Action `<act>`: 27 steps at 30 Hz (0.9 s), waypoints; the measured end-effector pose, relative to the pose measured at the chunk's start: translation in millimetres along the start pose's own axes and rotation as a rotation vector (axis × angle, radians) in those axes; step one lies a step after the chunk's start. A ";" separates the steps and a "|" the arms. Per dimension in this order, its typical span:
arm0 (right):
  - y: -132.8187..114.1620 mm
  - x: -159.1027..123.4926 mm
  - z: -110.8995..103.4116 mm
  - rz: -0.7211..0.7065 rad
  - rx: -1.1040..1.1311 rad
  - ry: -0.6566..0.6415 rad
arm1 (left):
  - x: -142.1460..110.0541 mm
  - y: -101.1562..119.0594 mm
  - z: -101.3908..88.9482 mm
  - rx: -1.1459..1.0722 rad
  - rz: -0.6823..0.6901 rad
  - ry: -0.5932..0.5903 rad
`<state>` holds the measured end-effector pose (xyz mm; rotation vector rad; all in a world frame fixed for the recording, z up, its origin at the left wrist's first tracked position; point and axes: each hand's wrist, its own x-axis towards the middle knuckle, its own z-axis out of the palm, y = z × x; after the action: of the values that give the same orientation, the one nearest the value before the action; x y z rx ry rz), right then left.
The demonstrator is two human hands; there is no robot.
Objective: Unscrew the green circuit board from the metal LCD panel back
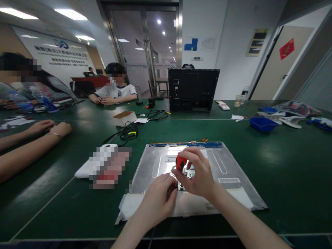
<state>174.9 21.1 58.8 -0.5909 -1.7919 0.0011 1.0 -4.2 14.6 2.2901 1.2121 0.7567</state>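
Observation:
A flat silver display panel (160,162) lies face down on the table before me, with a blue circuit strip (181,144) along its far edge. My right hand (198,169) is closed around the orange-and-black handle of a screwdriver (181,162), held upright over the middle of the panel. Under that handle a small circuit board (190,173) shows in part between my hands. My left hand (160,195) rests low beside it with curled fingers; what they pinch, if anything, is hidden. The screwdriver's tip cannot be seen.
A white box-like device (100,160) lies left of the panel. Beyond it are black cables (129,131) and an open carton (124,118). A black monitor back (194,90) stands behind; a blue tray (263,124) sits right. Another person's hands (55,129) rest at left.

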 end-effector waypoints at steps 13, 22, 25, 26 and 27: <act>0.1 -0.4 -0.1 0.023 0.017 -0.058 | 1.8 1.9 -1.0 0.000 -0.023 -0.021; 1.3 -0.4 1.8 0.011 0.009 -0.018 | 1.4 0.3 0.2 0.005 -0.016 0.014; 0.8 0.3 1.5 0.021 -0.009 -0.014 | 1.6 0.5 0.2 0.010 -0.018 0.023; 0.6 0.4 1.3 0.022 -0.012 -0.015 | 1.8 1.0 -0.1 0.010 -0.018 0.024; 0.5 0.3 1.2 0.023 -0.011 -0.020 | 2.1 1.5 -0.5 0.011 -0.018 0.025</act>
<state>173.9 22.0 58.6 -0.6208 -1.8051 0.0132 2.5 -3.2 16.4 2.2813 1.2495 0.7761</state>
